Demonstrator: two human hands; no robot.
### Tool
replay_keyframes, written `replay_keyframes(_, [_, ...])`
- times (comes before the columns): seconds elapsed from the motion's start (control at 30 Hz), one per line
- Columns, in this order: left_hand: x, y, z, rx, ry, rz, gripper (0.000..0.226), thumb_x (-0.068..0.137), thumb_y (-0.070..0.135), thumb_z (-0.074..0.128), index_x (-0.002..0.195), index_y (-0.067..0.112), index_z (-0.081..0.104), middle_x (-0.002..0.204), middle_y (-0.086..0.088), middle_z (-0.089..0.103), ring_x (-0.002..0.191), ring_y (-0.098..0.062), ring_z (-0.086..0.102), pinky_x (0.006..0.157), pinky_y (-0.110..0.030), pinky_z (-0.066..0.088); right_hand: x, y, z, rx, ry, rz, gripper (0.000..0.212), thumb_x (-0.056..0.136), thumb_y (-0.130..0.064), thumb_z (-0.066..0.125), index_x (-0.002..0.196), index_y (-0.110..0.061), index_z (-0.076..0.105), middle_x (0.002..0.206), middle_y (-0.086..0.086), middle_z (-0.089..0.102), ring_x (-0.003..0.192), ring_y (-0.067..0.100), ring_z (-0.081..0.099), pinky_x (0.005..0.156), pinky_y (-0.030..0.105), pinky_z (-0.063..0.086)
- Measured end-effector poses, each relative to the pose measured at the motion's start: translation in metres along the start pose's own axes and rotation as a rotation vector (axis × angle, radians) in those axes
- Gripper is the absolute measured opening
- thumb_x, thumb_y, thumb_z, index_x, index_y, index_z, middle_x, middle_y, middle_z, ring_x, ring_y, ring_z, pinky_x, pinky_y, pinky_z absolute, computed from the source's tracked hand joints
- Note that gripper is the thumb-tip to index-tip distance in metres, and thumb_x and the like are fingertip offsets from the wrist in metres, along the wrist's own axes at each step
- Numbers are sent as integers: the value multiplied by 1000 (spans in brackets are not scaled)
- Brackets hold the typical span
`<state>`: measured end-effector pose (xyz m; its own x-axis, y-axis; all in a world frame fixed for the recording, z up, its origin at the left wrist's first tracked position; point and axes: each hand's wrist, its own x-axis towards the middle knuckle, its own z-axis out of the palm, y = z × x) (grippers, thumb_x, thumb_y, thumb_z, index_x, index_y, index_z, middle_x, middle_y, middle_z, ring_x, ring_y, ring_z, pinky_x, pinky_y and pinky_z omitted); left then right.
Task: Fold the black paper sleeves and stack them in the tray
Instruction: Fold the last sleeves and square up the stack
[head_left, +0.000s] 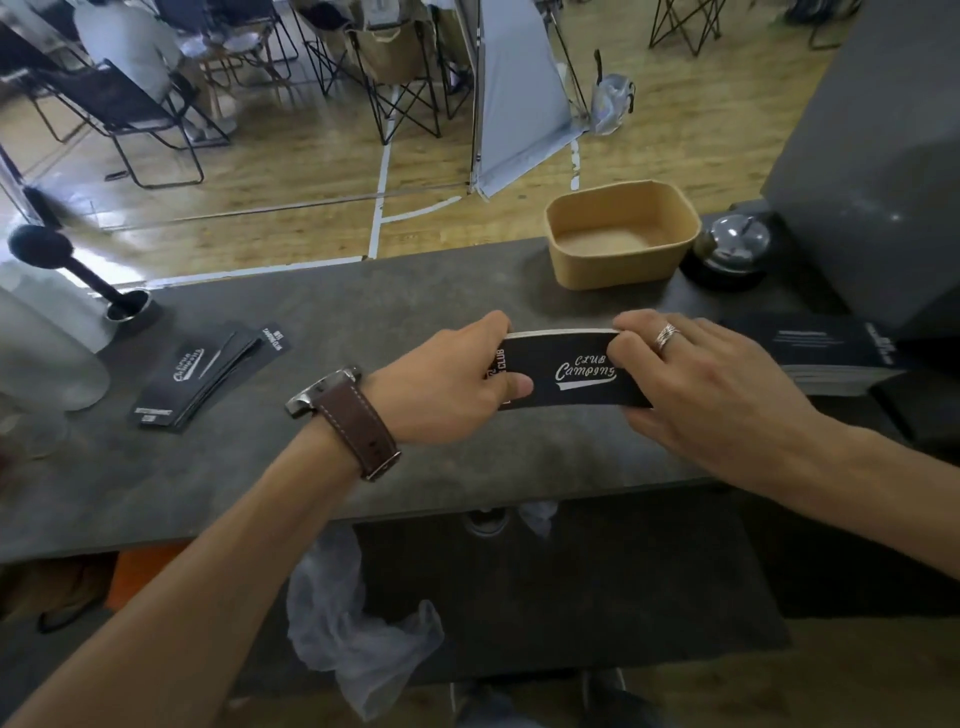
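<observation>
I hold one black paper sleeve btwn both hands, above the grey stone-look counter. The sleeve is matte card, a curved band w/ white "Club Camping" script and a pale top edge. My left hand pinches its left end, thumb in front, other fingers behind and hidden. My right hand pinches the right end, fingertips curled over the top edge; a silver ring shows on one finger. A brown leather watch strap w/ white stitching wraps my left wrist.

The tray is tan paperboard, rounded-rectangle, w/ nothing visible in it; it sits at the counter's far edge, well apart from the sleeve. A fanned pile of flat sleeves lies to the left. On the right, a thicker stack is partly cut off by a dark grey box; its print is too small to read. Next to the tray, a shiny domed bell.
</observation>
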<state>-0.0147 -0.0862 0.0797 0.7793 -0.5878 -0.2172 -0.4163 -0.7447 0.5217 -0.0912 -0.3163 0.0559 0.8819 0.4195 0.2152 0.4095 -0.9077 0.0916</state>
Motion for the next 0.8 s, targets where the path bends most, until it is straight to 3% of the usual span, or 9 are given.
replay_keyframes(0.1, [6,41,4,-6,88,35,22,95,36,57,107,21,45,90,10,57,75,-5,55,59,-16,40,-18,34,-30,37,8,-16,51,73,-29,78,112,-16,49,118,9,56,94,25,62,70,41,58])
replay_keyframes(0.17, [11,70,8,38,203,99,35,93,37,58,123,22,45,104,7,58,86,-9,56,71,-14,42,-29,62,-51,112,1,10,43,73,-36,67,109,-23,47,112,1,57,89,19,61,62,34,57])
replay_keyframes(0.27, [21,112,15,140,342,216,64,86,47,65,138,24,36,122,4,48,95,-13,54,85,-29,46,-43,106,-76,227,-62,76,39,70,-40,66,98,-35,41,98,-12,56,76,10,55,55,17,44])
replay_keyframes(0.37, [39,145,22,329,416,271,74,78,55,71,137,26,36,114,5,54,93,-16,56,78,-35,50,-57,147,-82,256,-132,127,42,65,-46,69,92,-41,38,98,-13,61,76,11,57,57,20,43])
replay_keyframes(0.47, [65,164,37,519,464,315,66,76,58,70,124,23,41,102,4,61,91,-21,60,79,-36,46,-70,174,-74,267,-201,168,44,64,-51,69,96,-43,40,93,-22,55,75,-3,53,56,19,38])
replay_keyframes(0.63, [98,171,56,600,379,330,48,76,58,66,101,23,46,97,4,59,88,-23,56,78,-35,38,-83,195,-51,363,-267,214,42,74,-37,76,93,-42,39,93,-20,53,82,2,54,58,22,42])
replay_keyframes(0.7, [105,168,61,535,288,301,44,76,53,68,100,22,47,97,2,54,82,-25,55,71,-34,38,-84,199,-44,396,-306,240,42,78,-31,77,92,-41,38,96,-18,53,86,3,55,59,24,46])
replay_keyframes(0.8, [110,165,65,393,213,280,42,75,42,72,100,20,47,99,1,47,77,-25,53,65,-35,44,-83,204,-40,421,-260,251,42,75,-28,77,91,-38,39,92,-18,53,84,-6,51,60,26,41])
